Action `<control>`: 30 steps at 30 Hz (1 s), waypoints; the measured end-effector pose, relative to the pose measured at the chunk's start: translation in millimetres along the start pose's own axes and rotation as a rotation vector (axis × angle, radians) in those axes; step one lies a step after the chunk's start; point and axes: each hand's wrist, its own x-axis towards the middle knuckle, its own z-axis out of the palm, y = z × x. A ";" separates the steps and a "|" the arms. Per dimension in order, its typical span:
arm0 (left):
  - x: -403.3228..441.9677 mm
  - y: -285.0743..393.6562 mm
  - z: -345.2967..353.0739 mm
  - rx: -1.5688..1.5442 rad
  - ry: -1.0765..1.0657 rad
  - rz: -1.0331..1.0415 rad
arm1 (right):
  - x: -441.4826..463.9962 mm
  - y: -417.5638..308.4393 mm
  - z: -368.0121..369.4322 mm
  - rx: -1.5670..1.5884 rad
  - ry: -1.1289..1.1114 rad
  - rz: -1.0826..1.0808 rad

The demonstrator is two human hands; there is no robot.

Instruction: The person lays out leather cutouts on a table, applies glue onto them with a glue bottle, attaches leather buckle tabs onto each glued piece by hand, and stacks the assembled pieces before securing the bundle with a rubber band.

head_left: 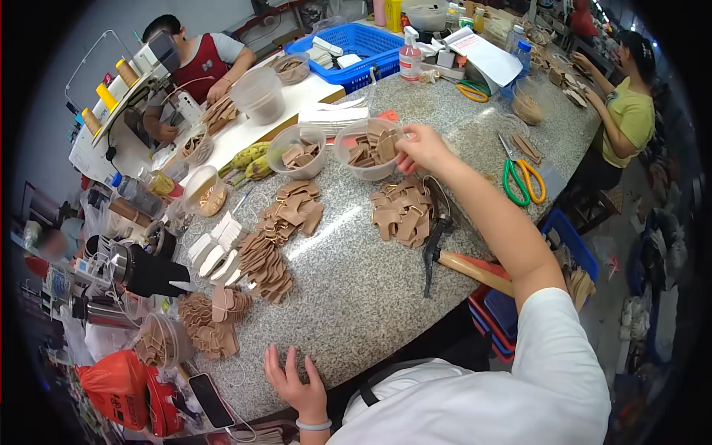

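My right hand (423, 150) is closed on the right rim of a clear plastic tub (356, 169), its fingers bent over the edge. Brown leather-like pieces (373, 143) fill part of that tub. Just below it lies a loose pile of similar brown pieces (402, 213). My left hand (298, 380) rests on the speckled stone tabletop with its fingers spread, holding nothing. Up and to its left are stacked brown pieces (208, 326), nearest to that hand, with more brown bundles (265, 267) beyond.
A hammer (475, 271) and dark pliers-like tool (434, 248) lie under my right forearm. Scissors (521, 178) lie at the right. Another tub (298, 167), bananas (252, 162) and a phone (211, 400) are leftward. One person (200, 67) sits at a sewing machine; another (630, 111) works at right.
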 end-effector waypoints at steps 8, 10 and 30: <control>0.9 0.4 -0.1 -0.022 -0.009 -0.013 | -59.6 4.1 -18.3 -0.449 0.152 -0.402; 1.8 1.5 -1.3 -0.004 -0.003 0.009 | -97.5 -5.2 -25.3 -0.501 0.121 -0.408; 60.3 88.5 34.4 -0.426 -0.285 0.310 | -100.3 67.9 77.5 -0.973 0.087 -0.488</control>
